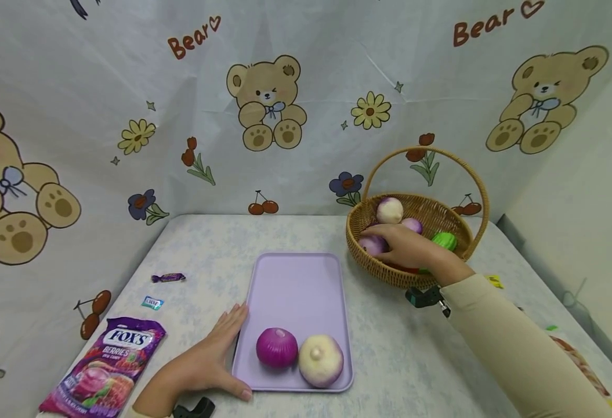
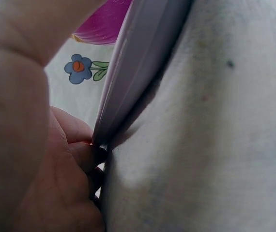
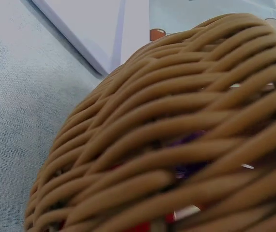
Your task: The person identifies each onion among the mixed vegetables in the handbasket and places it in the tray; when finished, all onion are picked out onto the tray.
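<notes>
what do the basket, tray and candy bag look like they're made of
Basket: rattan or plastic imitation, satin-looking; interlaced strands show. Tray: probably plastic, smooth; even lilac colour and rounded, moulded-looking rim. Candy bag: likely plastic film, slightly glossy; printed all over, flat sealed-looking top edge.

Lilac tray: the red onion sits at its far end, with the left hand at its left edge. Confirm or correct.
Wrong end: the head view shows the red onion at the near end of the lilac tray, with the left hand at its left edge.

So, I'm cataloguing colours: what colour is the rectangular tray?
The rectangular tray is plain pale lilac; the head view shows it best.
</notes>
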Available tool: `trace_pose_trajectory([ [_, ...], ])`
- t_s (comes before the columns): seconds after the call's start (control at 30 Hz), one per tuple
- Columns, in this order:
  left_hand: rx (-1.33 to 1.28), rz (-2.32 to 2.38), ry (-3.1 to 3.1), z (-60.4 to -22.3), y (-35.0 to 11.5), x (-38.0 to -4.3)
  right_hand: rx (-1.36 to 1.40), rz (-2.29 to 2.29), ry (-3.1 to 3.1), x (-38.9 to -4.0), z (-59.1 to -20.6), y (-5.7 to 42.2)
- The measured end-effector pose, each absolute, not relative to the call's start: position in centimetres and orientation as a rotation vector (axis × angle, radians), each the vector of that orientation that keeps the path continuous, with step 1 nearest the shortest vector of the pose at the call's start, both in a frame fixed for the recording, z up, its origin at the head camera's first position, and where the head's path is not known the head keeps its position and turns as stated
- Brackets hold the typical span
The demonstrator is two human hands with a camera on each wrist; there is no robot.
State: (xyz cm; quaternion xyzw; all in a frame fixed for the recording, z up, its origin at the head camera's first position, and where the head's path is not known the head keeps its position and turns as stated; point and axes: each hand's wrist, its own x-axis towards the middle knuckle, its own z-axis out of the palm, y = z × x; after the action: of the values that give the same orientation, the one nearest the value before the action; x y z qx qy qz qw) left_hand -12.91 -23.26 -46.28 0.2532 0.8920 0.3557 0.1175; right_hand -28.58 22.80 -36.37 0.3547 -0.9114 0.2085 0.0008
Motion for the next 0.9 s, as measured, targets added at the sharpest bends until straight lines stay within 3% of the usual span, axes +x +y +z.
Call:
trace_pose_trajectory([
  [0.27, 0.716, 1.044, 2.600, -46.5, -23.4, -12.6, 1.028, 0.672, -2.862, -28.6, -36.0, 23.0],
  [0.57, 0.731, 1.011, 2.611, -46.1, -23.4, -13.3, 0.863, 0.750, -2.864, -28.2, -33.1, 23.3],
  [0.9, 0.716, 1.015, 2.599, -46.3, -23.4, -13.1, 0.951, 0.884, -2.695, -27.0, -31.4, 22.3],
])
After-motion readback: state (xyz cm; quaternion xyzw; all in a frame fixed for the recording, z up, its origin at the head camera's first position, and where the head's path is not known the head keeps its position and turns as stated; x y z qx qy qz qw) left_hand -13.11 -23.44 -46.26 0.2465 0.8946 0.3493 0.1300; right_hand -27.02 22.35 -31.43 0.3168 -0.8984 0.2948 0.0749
